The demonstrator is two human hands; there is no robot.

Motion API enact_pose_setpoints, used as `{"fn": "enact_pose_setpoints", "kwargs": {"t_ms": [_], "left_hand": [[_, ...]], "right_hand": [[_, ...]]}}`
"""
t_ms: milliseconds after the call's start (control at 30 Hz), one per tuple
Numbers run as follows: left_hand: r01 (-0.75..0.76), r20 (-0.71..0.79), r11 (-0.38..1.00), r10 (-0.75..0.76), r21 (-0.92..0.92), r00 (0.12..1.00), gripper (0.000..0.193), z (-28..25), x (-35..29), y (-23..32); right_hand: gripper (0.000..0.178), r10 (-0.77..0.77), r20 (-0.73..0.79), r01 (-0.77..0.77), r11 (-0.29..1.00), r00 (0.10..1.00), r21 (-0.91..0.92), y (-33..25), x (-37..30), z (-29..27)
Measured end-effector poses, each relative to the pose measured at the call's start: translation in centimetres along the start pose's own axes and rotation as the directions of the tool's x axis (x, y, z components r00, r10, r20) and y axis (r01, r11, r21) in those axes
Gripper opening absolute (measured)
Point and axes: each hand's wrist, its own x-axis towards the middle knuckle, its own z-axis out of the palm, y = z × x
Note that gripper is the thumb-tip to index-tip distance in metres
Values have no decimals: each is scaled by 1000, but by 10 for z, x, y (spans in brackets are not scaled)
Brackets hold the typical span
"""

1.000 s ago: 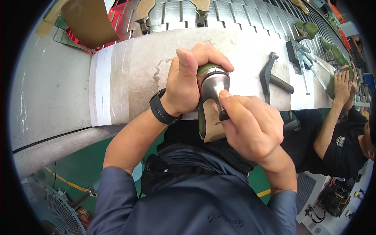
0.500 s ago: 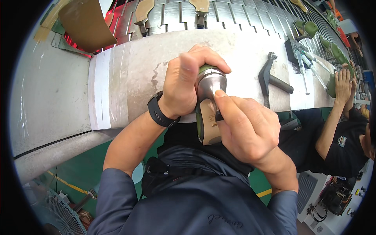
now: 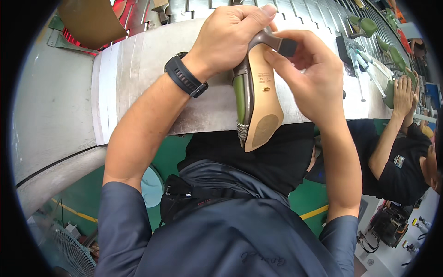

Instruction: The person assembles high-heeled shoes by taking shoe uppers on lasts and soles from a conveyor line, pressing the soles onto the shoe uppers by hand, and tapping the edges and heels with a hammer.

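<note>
A brown high-heeled shoe [image 3: 250,99] is held sole toward me, its toe pointing down at my body. Its tan sole [image 3: 265,99] bears a small oval mark, and a green shoe last [image 3: 239,99] shows along its left side. Silvery bands wrap the upper near the toe. My left hand [image 3: 228,39] is closed around the back part of the shoe, a black watch on its wrist. With thumb and fingers, my right hand [image 3: 311,69] grips the slim heel, whose dark tip [image 3: 287,47] sticks out to the right between them.
Beyond the pale worktable [image 3: 143,69] runs a slatted metal conveyor [image 3: 194,9] carrying shoe parts. Syringes [image 3: 364,67] lie by a black block at right. My right hand mostly hides a hammer. A co-worker's hand [image 3: 404,97] holds a green piece farther right.
The shoe and both hands have moved away from my body. The shoe has tilted so that its whole sole shows. My right hand has shifted up to the heel.
</note>
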Motion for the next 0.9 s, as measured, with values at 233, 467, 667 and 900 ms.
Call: {"fn": "enact_pose_setpoints", "kwargs": {"t_ms": [233,467,667,900], "left_hand": [[-72,25,988,69,135,997,52,2,-1,12],[-142,-4,980,144,138,990,54,10,-3,14],[-183,-3,963,187,198,982,53,7,-1,10],[-96,-59,956,117,277,991,53,13,1,11]], "right_hand": [[48,410,411,-496,859,814,127,0,9,-11],[42,335,363,-349,937,869,-29,-10,16,-6],[35,327,320,-343,939,889,-6,-7,11,-1],[39,310,277,-325,946,909,9,2,3,-1]]}}
